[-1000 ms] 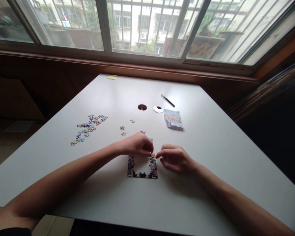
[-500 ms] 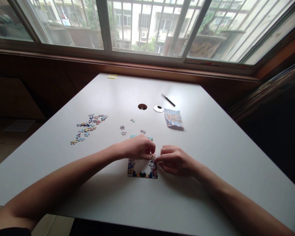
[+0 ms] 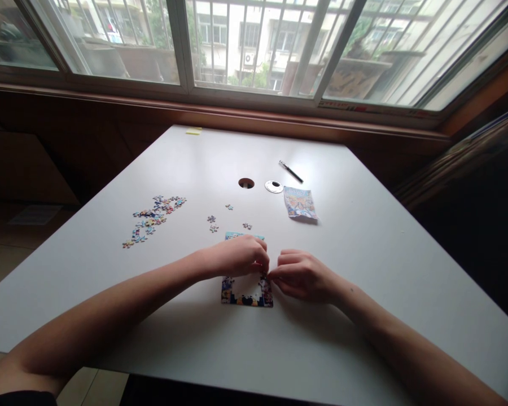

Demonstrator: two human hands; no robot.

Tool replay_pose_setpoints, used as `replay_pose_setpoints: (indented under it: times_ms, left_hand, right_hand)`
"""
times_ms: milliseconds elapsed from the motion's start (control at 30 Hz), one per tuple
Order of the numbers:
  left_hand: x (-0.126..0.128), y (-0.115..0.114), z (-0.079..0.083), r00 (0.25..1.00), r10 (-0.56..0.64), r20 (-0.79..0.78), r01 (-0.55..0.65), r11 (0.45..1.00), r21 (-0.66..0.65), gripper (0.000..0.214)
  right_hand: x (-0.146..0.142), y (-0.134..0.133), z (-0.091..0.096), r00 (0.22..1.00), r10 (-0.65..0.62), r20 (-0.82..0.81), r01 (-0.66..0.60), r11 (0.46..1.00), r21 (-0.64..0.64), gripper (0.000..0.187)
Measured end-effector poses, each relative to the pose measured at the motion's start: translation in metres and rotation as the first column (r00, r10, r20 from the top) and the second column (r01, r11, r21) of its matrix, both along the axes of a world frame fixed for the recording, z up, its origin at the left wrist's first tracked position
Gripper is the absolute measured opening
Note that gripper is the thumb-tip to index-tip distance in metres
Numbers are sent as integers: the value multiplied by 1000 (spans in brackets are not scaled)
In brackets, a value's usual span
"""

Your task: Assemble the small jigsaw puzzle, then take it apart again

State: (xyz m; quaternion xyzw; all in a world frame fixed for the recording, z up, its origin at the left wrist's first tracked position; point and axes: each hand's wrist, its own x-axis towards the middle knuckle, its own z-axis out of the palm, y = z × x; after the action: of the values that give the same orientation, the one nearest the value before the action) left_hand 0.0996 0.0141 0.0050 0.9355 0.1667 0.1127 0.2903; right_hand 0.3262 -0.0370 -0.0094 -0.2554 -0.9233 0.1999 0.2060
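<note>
A small, partly built jigsaw frame [image 3: 246, 295] lies on the white table [image 3: 364, 265] in front of me. My left hand [image 3: 237, 256] rests over its upper part with fingers curled and pinched at the frame's right side. Right beside it, my right hand [image 3: 302, 275] is curled too, its fingertips meeting the left hand's at the frame's right edge. Whatever sits between the fingertips is too small to make out. A heap of loose puzzle pieces [image 3: 152, 220] lies to the far left, and three stray pieces [image 3: 213, 224] lie just beyond my left hand.
Beyond the hands are a round cable hole [image 3: 246, 182], its round cover [image 3: 273, 186], a printed puzzle bag [image 3: 299, 203] and a black pen [image 3: 290, 171]. A yellow sticky note [image 3: 193, 131] lies at the far edge. A window runs behind the table.
Both hands have drawn closer together and slid slightly toward me over the frame's right side, uncovering the frame's top edge. Nothing else on the table moved.
</note>
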Motion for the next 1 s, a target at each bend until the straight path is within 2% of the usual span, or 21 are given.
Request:
replay_pose_setpoints:
  times_ms: [133, 233, 333, 400, 500, 600, 700, 867, 1000]
  left_hand:
    - [3, -4, -3, 999, 37, -19, -37, 999, -10, 13]
    - [3, -2, 0, 998, 53, -29, -54, 998, -40, 15]
    - [-7, 10, 13, 998, 53, 17, -51, 996, -77, 17]
    - [-20, 24, 24, 989, 137, 56, -132, 988, -82, 18]
    - [-44, 44, 39, 966, 253, 54, -256, 966, 48, 20]
    - [-64, 60, 45, 933, 360, -6, -347, 904, 249, 22]
    - [-82, 72, 44, 910, 403, -95, -358, 881, 310, 21]
    - [-107, 91, 36, 883, 429, -190, -388, 896, 217, 10]
    - [-105, 94, 29, 884, 416, -215, -369, 901, 228, 10]
  right_hand:
    - [-1, 0, -2, 1000, -8, 18, 7, 1000, 29, 19]
    - [0, -1, -6, 999, -5, 45, 2, 999, 50, 14]
    - [0, -2, -5, 998, -5, 63, 2, 999, 53, 14]
    - [0, -2, -2, 998, -1, 59, 0, 1000, 26, 16]
    - [0, -1, 1, 999, 21, 26, -20, 999, -43, 18]
    - [2, 1, 2, 999, 27, -41, -32, 994, -108, 18]
    - [4, 2, -2, 994, 0, -108, -16, 989, -150, 19]
    - [3, 4, -11, 977, -137, -165, 128, 990, -66, 15]
    - [3, 4, -13, 978, -161, -134, 154, 986, -61, 13]
